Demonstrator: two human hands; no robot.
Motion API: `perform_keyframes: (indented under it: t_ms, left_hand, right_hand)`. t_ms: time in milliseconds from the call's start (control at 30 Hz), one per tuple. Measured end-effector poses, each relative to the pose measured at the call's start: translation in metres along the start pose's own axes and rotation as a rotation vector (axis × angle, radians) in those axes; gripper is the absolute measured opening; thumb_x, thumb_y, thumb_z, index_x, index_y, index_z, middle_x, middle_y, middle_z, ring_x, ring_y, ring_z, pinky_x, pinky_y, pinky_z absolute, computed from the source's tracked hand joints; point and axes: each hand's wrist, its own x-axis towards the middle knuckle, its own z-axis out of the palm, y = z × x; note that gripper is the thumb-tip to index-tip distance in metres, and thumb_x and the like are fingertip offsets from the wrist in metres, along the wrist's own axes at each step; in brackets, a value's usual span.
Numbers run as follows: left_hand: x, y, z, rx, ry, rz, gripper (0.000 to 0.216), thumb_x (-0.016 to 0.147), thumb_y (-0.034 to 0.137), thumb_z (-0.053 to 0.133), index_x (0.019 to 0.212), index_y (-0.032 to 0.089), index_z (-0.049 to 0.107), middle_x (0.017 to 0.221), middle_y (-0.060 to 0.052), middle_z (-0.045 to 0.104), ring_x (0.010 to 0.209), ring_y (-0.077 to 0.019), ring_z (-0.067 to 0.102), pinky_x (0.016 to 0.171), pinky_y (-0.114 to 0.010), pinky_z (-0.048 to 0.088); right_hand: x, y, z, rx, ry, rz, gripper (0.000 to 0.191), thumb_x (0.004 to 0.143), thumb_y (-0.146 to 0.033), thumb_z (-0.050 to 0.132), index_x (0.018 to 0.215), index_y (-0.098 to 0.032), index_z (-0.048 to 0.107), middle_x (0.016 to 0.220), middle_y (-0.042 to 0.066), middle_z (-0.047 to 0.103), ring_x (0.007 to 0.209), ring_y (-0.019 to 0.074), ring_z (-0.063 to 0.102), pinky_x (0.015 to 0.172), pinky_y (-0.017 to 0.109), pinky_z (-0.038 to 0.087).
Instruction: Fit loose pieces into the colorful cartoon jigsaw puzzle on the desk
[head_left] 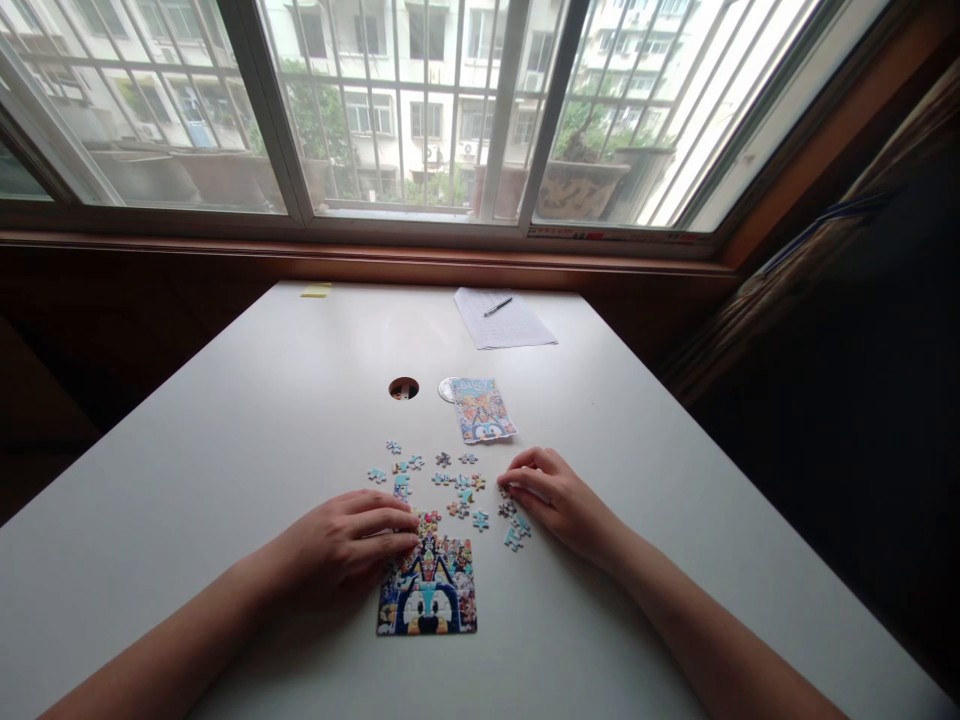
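Observation:
A partly assembled colourful jigsaw puzzle (429, 592) lies on the white table (225, 470) in front of me. My left hand (352, 545) rests on its upper left part, fingers stretched flat and pressing the pieces. Several loose puzzle pieces (450, 485) are scattered just beyond the puzzle. My right hand (551, 500) sits to the right of them, fingers curled and pinching at a small piece at the scatter's right edge. A picture card (484, 410) showing the finished puzzle lies farther back.
A round cable hole (403, 388) is in the table's middle. A sheet of paper (504, 320) with a pen (498, 307) lies at the far edge. A yellow note (316, 290) sits far left. A barred window (420, 110) spans the wall.

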Motion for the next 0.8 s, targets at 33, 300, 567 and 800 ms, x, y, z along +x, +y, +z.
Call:
perform_keyframes:
  t_ms: [33, 300, 567, 800]
  left_hand:
    - [-0.0003, -0.0002, 0.0005, 0.002, -0.002, -0.001, 0.038, 0.096, 0.016, 0.055, 0.134, 0.020, 0.058, 0.127, -0.010, 0.068, 0.123, -0.0229, 0.059, 0.106, -0.039, 0.053]
    - [-0.0027, -0.0026, 0.0037, 0.009, -0.023, -0.005, 0.040, 0.095, 0.015, 0.057, 0.134, 0.020, 0.058, 0.130, -0.009, 0.067, 0.124, -0.0235, 0.058, 0.107, -0.040, 0.052]
    - [0.0012, -0.0005, 0.0000, -0.003, -0.001, 0.008, 0.038, 0.096, 0.016, 0.056, 0.133, 0.020, 0.058, 0.127, -0.010, 0.068, 0.123, -0.0229, 0.059, 0.106, -0.039, 0.053]
    - [0.0017, 0.0008, -0.0014, -0.003, 0.007, 0.003, 0.037, 0.096, 0.016, 0.055, 0.133, 0.020, 0.058, 0.126, -0.010, 0.069, 0.122, -0.0230, 0.060, 0.105, -0.039, 0.053]
  right_hand:
    - [0.0001, -0.0003, -0.0001, 0.000, 0.001, 0.000, 0.023, 0.099, -0.021, 0.055, 0.113, -0.028, 0.071, 0.111, 0.009, 0.063, 0.103, 0.0236, 0.058, 0.090, 0.041, 0.053]
    - [-0.0003, 0.0004, 0.0005, -0.012, 0.006, -0.006, 0.022, 0.099, -0.023, 0.055, 0.113, -0.028, 0.071, 0.111, 0.010, 0.063, 0.102, 0.0239, 0.059, 0.089, 0.042, 0.054]
    - [-0.0002, 0.0012, 0.0005, 0.003, 0.001, 0.002, 0.023, 0.099, -0.022, 0.055, 0.114, -0.028, 0.071, 0.111, 0.009, 0.062, 0.103, 0.0236, 0.058, 0.091, 0.042, 0.052]
    - [0.0007, -0.0006, -0.0001, 0.006, 0.005, 0.003, 0.023, 0.099, -0.022, 0.055, 0.113, -0.028, 0.071, 0.111, 0.009, 0.063, 0.102, 0.0237, 0.058, 0.090, 0.042, 0.053]
